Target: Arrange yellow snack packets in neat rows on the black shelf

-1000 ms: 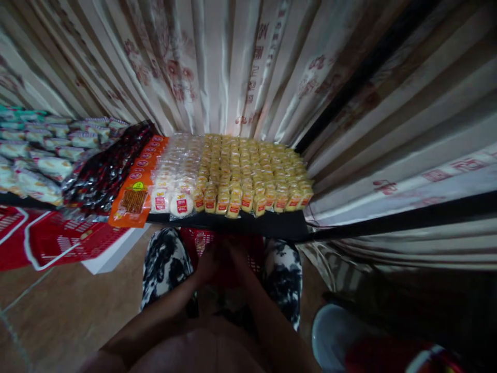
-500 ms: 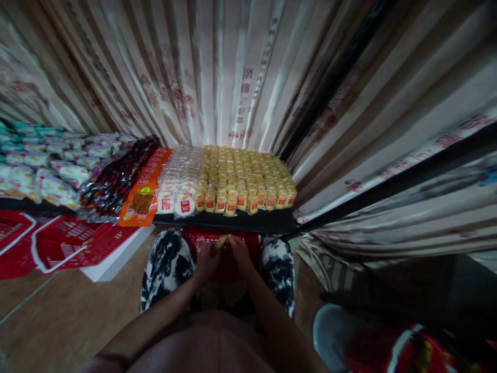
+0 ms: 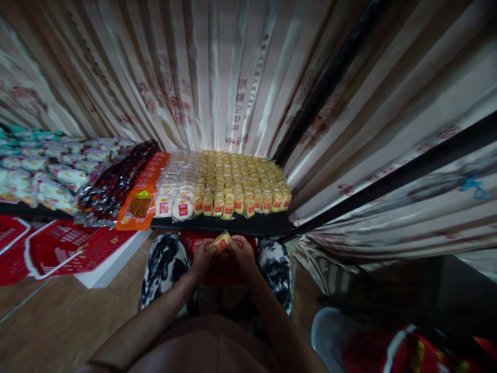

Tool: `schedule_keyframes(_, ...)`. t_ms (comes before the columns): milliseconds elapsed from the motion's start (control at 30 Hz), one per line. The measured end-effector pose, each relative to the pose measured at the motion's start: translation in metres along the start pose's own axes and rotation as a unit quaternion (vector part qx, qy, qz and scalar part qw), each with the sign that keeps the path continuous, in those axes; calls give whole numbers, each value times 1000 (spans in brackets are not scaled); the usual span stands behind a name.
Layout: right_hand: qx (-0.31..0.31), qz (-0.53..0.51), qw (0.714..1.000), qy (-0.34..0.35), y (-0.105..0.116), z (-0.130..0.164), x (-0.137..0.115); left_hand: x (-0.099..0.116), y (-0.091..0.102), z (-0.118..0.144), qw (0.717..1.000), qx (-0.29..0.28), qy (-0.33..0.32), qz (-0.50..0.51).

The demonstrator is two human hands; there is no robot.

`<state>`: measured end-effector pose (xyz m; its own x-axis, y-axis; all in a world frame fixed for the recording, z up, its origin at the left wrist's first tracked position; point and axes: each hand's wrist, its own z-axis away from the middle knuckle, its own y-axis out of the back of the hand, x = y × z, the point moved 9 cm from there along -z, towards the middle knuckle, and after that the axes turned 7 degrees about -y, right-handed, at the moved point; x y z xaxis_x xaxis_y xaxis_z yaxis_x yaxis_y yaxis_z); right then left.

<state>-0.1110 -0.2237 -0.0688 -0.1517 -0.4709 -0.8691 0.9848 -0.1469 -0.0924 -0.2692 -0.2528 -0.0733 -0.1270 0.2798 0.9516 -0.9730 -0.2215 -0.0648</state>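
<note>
A small yellow snack packet sits low in the middle of the frame, pinched between both hands just below the front edge of the black shelf. The left hand has its fingers curled shut on the packet's near-left end; the right hand closes on its other end, thumb and fingertips touching the wrapper. Directly beneath the hands is a red basket, wedged between the person's knees in patterned trousers.

On the shelf above, rows of matching yellow packets stand packed tight, with pale round packets just to their left, then an orange packet, dark red wrappers and, far left, green-and-white bags. More red baskets lie at the lower left, and curtains fill the top of the frame.

The hold is light and at the wrapper's ends (slippery film, by the look of it), so the packet could slide out and drop into the basket or onto the floor. The front row of yellow packets stands right at the shelf edge; a knuckle brushing it would likely topple several.
</note>
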Motion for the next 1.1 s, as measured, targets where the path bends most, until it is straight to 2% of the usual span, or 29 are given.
schedule_keyframes(133, 28, 56, 998, 9, 9, 1, 2, 13, -3, -11, 994, -16, -44, -95)
schedule_keyframes(267, 32, 179, 982, 43, 15, 3, -5, 36, -7, -21, 974, -23, -92, -204)
schedule_keyframes(333, 59, 284, 953, 84, 18, 8, -18, 51, -14, -22, 956, -45, -106, -270)
schedule_keyframes(400, 109, 383, 905, 149, 21, 17, -38, 69, -25, -21, 931, -82, -143, -326)
schedule_keyframes(467, 144, 434, 861, 225, 19, 28, -60, 86, -40, -19, 903, -128, -195, -361)
schedule_keyframes(567, 102, 448, 821, 338, 3, 39, -82, 102, -60, -18, 874, -172, -266, -369)
schedule_keyframes(633, 64, 450, 808, 375, -5, 39, -87, 108, -67, -23, 871, -172, -287, -360)
schedule_keyframes(733, 70, 441, 807, 386, -4, 30, -92, 113, -74, -32, 881, -157, -297, -334)
schedule_keyframes(900, 172, 402, 825, 358, 9, 14, -104, 126, -77, -37, 899, -94, -343, -256)
schedule_keyframes(1000, 202, 380, 847, 313, 12, 2, -105, 126, -77, -31, 892, -76, -376, -241)
schedule_keyframes(1100, 222, 366, 866, 258, 14, -9, -100, 121, -79, -24, 870, -73, -395, -285)
